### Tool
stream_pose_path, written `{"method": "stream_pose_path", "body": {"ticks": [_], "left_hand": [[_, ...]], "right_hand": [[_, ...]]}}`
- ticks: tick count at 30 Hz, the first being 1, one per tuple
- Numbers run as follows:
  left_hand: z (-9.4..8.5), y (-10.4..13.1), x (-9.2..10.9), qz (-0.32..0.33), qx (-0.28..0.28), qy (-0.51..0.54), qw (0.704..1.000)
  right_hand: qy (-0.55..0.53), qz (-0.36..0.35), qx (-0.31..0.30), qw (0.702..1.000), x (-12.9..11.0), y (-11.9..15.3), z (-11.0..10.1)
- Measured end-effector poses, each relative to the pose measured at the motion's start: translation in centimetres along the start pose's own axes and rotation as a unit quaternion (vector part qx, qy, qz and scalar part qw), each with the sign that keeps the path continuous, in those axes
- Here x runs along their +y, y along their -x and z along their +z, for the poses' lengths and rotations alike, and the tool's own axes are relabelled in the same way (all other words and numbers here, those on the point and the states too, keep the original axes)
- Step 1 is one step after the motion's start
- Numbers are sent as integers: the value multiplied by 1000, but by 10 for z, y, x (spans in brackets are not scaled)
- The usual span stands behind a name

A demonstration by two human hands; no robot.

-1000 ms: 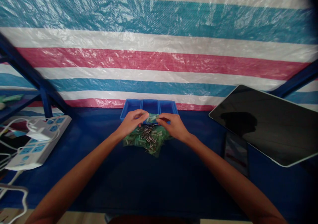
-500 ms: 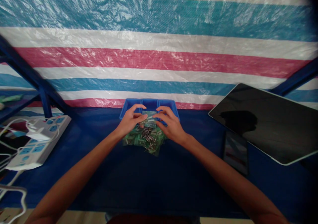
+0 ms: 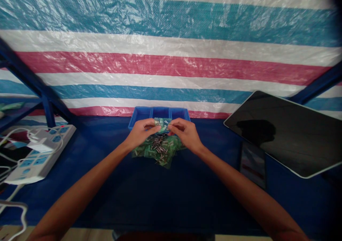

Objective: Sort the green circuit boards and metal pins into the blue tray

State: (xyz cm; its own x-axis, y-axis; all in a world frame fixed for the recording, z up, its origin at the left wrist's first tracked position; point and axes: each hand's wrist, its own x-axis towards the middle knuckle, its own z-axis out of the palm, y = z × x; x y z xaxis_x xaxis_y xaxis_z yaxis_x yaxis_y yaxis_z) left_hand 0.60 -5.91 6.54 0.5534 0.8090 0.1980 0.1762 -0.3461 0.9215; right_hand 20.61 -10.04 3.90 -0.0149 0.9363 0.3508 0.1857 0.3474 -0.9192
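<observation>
Between my hands is a small clear plastic bag (image 3: pixel 163 124) with pale pieces inside, too small to name. My left hand (image 3: pixel 141 132) pinches its left side between thumb and fingers. On the right side, my right hand (image 3: pixel 185 132) grips it the same way. Just below, a pile of greenish plastic bags (image 3: pixel 145 149) lies on the table, with loose metal screws or pins (image 3: pixel 160 145) heaped on top. Behind the hands sits a blue three-compartment tray (image 3: pixel 161 112), its front partly hidden by them.
A white power strip (image 3: pixel 45 162) with tangled cables and a plugged-in adapter (image 3: pixel 41 143) lies at the left. At the right are a dark-screened monitor or tablet (image 3: pixel 291 134) and a phone (image 3: pixel 253 164). A striped plastic sheet (image 3: pixel 171 64) hangs behind the blue table (image 3: pixel 160 198).
My fingers, spread around the bag before, have closed on its two sides. The bag now looks shorter, bunched or folded between them, and more of the tray shows behind.
</observation>
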Motion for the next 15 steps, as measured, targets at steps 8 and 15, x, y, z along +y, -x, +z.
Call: {"method": "stream_pose_path", "body": {"ticks": [8,15], "left_hand": [[-5,-1,0,-53,19,72,996],[-6,-1,5,-6,-11,-9,1000]], "right_hand": [[199,-180,-5,963,6,4,1],[158,-118,-2,980,8,2,2]]}}
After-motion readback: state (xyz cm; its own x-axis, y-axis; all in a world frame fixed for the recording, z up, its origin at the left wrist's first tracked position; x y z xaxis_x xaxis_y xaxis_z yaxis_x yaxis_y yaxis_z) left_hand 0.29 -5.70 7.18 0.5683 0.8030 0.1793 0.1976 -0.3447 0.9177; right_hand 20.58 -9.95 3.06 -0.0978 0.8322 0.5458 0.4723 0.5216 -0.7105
